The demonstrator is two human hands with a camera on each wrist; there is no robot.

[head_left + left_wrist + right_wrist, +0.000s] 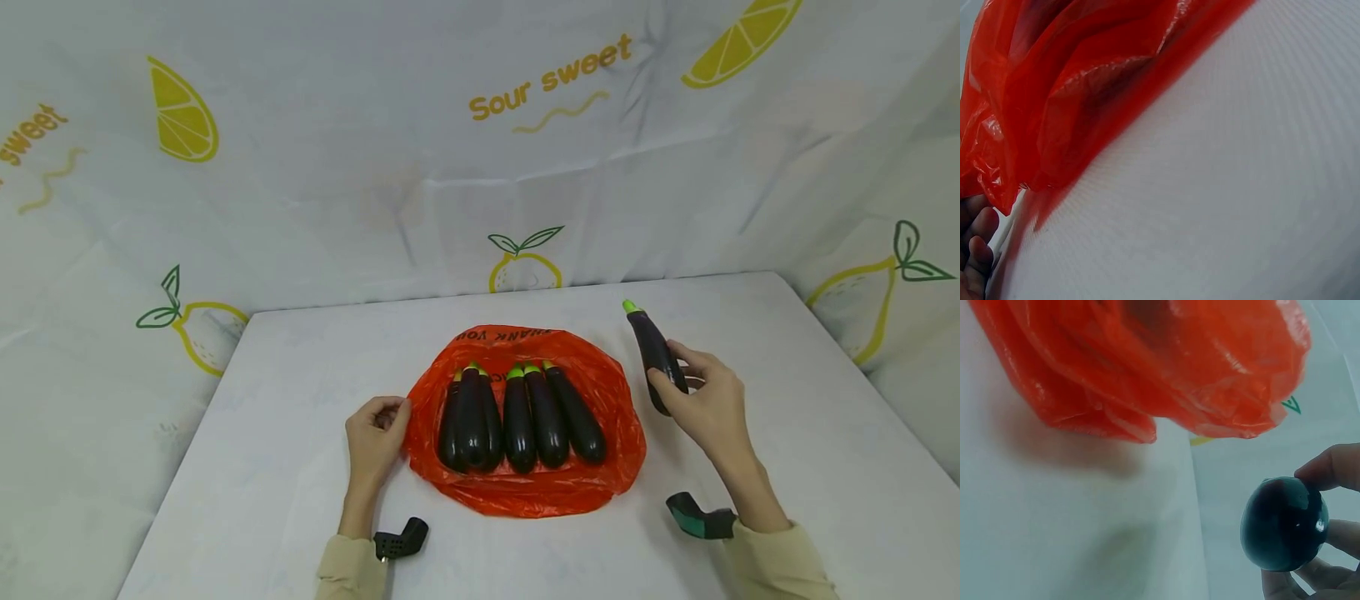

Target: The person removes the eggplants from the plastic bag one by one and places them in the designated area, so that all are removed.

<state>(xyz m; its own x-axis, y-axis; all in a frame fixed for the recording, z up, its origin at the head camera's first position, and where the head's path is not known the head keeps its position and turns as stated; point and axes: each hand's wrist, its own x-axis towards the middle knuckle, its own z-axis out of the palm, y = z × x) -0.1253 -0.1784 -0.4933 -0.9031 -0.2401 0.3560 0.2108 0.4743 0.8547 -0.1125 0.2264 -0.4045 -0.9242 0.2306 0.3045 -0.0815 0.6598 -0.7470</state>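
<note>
A red plastic bag (525,502) lies spread wide on the table, its rim turned out around several dark eggplants (519,425) with green stem ends. At the bag's left edge my left hand (377,439) pinches the rim; the left wrist view shows only curled fingertips (984,225) beside the red plastic (1079,106). To the right of the bag, my right hand (705,398) grips a single eggplant (654,350) between thumb and fingers, above the table. Its stem end points up and away. The right wrist view shows this eggplant's rounded dark end (1282,525).
The table (247,500) has a white cover. A white cloth (337,208) printed with lemons hangs behind and beside it. Black wrist cameras (401,540) sit on both forearms, below the hands.
</note>
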